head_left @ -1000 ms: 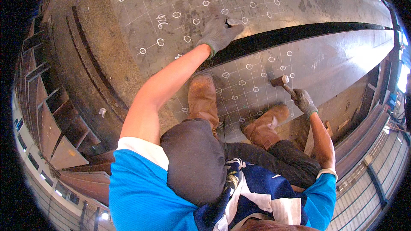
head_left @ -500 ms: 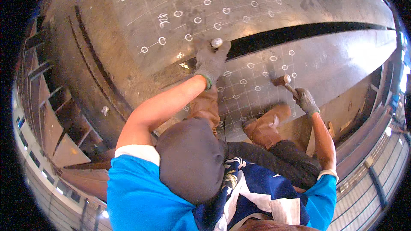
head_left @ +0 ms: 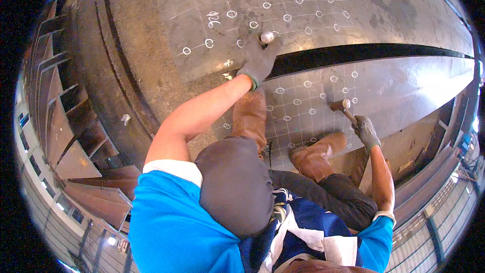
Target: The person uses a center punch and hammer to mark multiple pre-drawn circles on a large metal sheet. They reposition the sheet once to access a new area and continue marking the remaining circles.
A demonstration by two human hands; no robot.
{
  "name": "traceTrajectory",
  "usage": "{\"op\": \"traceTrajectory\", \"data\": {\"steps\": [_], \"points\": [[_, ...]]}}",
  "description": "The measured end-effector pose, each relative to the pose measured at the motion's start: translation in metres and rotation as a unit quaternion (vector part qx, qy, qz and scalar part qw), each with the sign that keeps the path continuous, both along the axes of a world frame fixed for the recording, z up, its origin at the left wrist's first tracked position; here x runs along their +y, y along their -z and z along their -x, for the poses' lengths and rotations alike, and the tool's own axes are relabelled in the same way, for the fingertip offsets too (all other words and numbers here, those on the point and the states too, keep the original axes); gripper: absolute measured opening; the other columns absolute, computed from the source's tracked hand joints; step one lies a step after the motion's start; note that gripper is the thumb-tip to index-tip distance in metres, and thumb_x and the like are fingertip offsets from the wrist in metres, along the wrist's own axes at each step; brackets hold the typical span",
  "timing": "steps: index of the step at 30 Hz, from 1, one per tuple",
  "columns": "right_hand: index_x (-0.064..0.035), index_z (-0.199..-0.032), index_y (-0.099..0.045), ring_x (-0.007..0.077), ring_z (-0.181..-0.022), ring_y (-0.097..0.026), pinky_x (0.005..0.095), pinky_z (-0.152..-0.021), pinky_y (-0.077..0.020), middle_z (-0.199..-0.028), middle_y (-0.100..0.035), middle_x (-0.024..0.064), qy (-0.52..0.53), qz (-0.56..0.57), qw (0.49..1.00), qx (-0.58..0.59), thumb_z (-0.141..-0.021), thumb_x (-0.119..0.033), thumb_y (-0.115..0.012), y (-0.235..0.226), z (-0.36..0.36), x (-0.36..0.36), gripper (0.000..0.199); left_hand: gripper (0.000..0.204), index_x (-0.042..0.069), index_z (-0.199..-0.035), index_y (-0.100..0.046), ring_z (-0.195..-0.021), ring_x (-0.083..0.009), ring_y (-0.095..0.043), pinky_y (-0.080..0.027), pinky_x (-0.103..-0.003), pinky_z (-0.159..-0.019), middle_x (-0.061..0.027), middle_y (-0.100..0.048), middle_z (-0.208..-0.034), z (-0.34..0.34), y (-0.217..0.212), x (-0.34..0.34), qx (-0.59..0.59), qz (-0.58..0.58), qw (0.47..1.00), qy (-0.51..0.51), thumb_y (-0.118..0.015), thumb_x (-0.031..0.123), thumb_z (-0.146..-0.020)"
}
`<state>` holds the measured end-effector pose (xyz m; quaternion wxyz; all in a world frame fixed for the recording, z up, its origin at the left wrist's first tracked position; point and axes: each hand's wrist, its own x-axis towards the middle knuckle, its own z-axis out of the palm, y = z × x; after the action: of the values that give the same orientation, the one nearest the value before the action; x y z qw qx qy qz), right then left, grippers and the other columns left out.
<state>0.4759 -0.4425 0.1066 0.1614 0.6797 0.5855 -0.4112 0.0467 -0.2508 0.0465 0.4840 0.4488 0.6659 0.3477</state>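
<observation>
My left hand [head_left: 258, 58], in a grey glove with a green cuff, reaches over the far steel plate [head_left: 308, 1]. Its fingers close round a metal punch [head_left: 267, 37], of which only the bright round top shows. Chalk circles and a scribed grid mark the plate around it. Also gloved, my right hand [head_left: 366, 130] grips a hammer [head_left: 341, 105] by its handle. The hammer head hangs above the near steel plate [head_left: 374, 93], which carries more chalk circles. Head and punch are well apart.
A dark gap [head_left: 353, 54] runs between the plates. My brown boots [head_left: 250, 114] stand around the near plate, one close to the gap. Steel beams [head_left: 81, 159] line the left side, and long bars [head_left: 417, 184] lie on the right. A white scrap [head_left: 126, 119] lies on the floor.
The view has shifted, so the plates appear farther right. My left hand has moved the punch away from me, farther onto the far plate among the circles. The hammer stays over the near plate.
</observation>
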Motion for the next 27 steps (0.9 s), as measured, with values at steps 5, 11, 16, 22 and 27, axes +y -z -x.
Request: {"op": "traceTrajectory", "data": {"steps": [5, 11, 16, 22, 27], "points": [[0.0000, -0.087, -0.064, 0.0428, -0.066, -0.056, 0.0490, -0.064, -0.0463, -0.073, -0.062, 0.0219, 0.101, 0.025, 0.995, -0.001, -0.086, -0.009, -0.064, -0.008, 0.012, -0.001, 0.009, 0.054, 0.001, -0.140, -0.054, -0.121, -0.0366, -0.058, -0.045, -0.046, -0.108, -0.0209, -0.061, -0.133, 0.011, -0.021, 0.019, 0.065, 0.067, 0.995, 0.020, -0.068, 0.034, -0.100], [-0.0008, -0.089, -0.065, 0.0423, -0.063, -0.054, 0.0504, -0.061, -0.0444, -0.074, -0.061, 0.0249, 0.067, 0.014, 0.996, -0.059, -0.089, -0.014, -0.065, 0.005, 0.005, -0.014, 0.014, 0.048, 0.000, -0.132, -0.058, -0.095, -0.0325, -0.067, -0.053, -0.047, -0.087, -0.0149, -0.071, -0.106, 0.006, 0.030, -0.002, 0.086, -0.014, 0.996, 0.004, -0.069, 0.035, -0.100], [-0.0069, -0.084, -0.061, 0.0281, -0.053, -0.055, 0.0441, -0.051, -0.0409, -0.065, -0.059, 0.0148, 0.170, -0.078, 0.981, -0.056, -0.096, -0.023, -0.057, 0.009, -0.018, -0.023, 0.020, 0.047, 0.002, -0.129, -0.058, -0.101, -0.0193, -0.066, -0.056, -0.035, -0.089, -0.0081, -0.068, -0.109, 0.007, 0.031, 0.001, -0.139, 0.072, 0.988, 0.001, -0.070, 0.038, -0.101], [-0.0166, -0.086, -0.054, 0.0092, -0.044, -0.038, 0.0310, -0.040, -0.0297, -0.060, -0.043, -0.0048, 0.591, -0.092, 0.800, 0.041, -0.105, -0.035, -0.041, -0.003, -0.052, 0.008, 0.030, 0.028, 0.004, -0.119, -0.058, -0.089, -0.0146, -0.066, -0.059, -0.033, -0.080, -0.0057, -0.068, -0.103, -0.009, 0.003, 0.047, -0.019, -0.118, 0.973, 0.195, -0.072, 0.021, -0.101], [-0.0185, -0.090, -0.054, 0.0085, -0.048, -0.036, 0.0314, -0.042, -0.0305, -0.063, -0.043, -0.0056, 0.609, -0.226, 0.749, 0.130, -0.107, -0.044, -0.043, -0.042, -0.095, 0.024, 0.033, 0.029, 0.004, -0.122, -0.057, -0.089, -0.0138, -0.066, -0.059, -0.034, -0.081, -0.0046, -0.067, -0.103, -0.066, -0.046, 0.112, -0.221, 0.007, 0.970, 0.101, -0.073, 0.017, -0.101]]}}
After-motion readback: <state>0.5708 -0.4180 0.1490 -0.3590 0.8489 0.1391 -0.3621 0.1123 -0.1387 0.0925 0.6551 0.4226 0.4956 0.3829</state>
